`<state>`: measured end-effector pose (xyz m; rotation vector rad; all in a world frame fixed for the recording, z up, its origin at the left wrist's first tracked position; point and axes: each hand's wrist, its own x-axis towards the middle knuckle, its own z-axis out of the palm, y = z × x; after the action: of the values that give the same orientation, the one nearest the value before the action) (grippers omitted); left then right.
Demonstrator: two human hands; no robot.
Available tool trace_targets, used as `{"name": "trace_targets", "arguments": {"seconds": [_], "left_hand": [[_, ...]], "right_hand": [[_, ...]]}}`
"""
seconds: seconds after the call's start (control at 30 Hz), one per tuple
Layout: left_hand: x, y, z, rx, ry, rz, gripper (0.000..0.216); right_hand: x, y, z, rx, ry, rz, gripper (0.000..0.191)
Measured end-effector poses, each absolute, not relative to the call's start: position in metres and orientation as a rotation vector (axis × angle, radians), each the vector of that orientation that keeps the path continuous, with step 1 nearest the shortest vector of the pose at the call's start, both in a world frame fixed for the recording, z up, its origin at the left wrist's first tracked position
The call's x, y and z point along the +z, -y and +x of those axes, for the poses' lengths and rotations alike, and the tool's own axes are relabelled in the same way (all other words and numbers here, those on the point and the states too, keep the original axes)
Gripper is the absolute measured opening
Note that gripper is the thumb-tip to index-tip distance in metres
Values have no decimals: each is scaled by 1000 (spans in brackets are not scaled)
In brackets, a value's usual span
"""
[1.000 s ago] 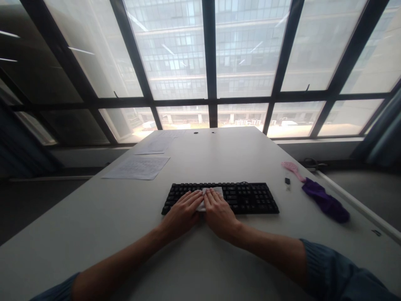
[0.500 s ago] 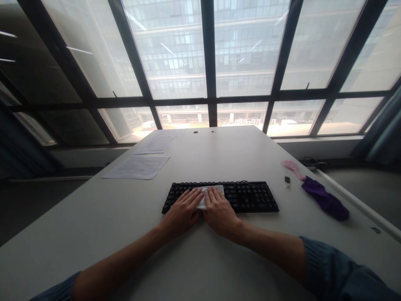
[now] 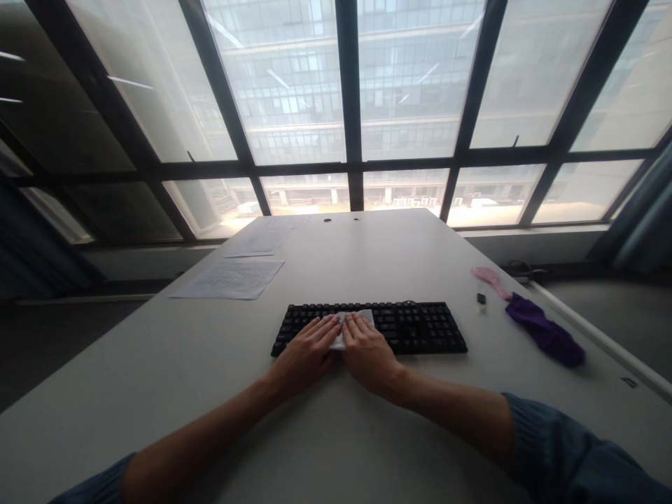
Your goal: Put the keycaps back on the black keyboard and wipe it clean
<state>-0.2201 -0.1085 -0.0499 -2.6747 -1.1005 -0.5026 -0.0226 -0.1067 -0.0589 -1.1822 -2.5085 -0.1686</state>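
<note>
A black keyboard (image 3: 420, 327) lies across the middle of a white table (image 3: 157, 378). Both my hands rest flat on its left half, side by side, pressing a white cloth or tissue (image 3: 366, 316) onto the keys. My left hand (image 3: 304, 350) has its fingers stretched out and together, touching the cloth's left edge. My right hand (image 3: 367, 350) lies flat on top of the cloth, fingers extended. Most of the cloth is hidden under my hands.
Printed paper sheets (image 3: 228, 278) lie at the far left of the table. At the right edge are a pink brush (image 3: 487, 276), a small dark object (image 3: 480, 299) and a purple cloth (image 3: 546, 336). Large windows stand beyond the table's far end.
Hardly anything has changed: both hands stay flat on the cloth over the keys. The view has shifted very slightly.
</note>
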Motion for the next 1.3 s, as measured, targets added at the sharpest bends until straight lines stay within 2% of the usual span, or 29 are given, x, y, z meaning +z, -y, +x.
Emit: {"name": "trace_targets", "arguments": {"seconds": [0.37,0.5,0.73,1.03,1.3], "left_hand": [[-50,109,-219,-549,1100,-2684,64],[-53,109,-220,-525,1128,-2649,71],[-53,109,-221,-450,1152,-2641,69],[-49,108,-222,-544,1027,-2683,58],[-51,106,-223,-619,992,-2691,46]], "right_hand": [[-59,107,-24,-158,2486,-1158,50],[-62,108,-25,-187,2469,-1181,54],[-65,107,-23,-144,2449,-1250,65],[-56,108,-24,-196,2504,-1202,49],[-56,109,-23,-176,2499,-1138,46]]}}
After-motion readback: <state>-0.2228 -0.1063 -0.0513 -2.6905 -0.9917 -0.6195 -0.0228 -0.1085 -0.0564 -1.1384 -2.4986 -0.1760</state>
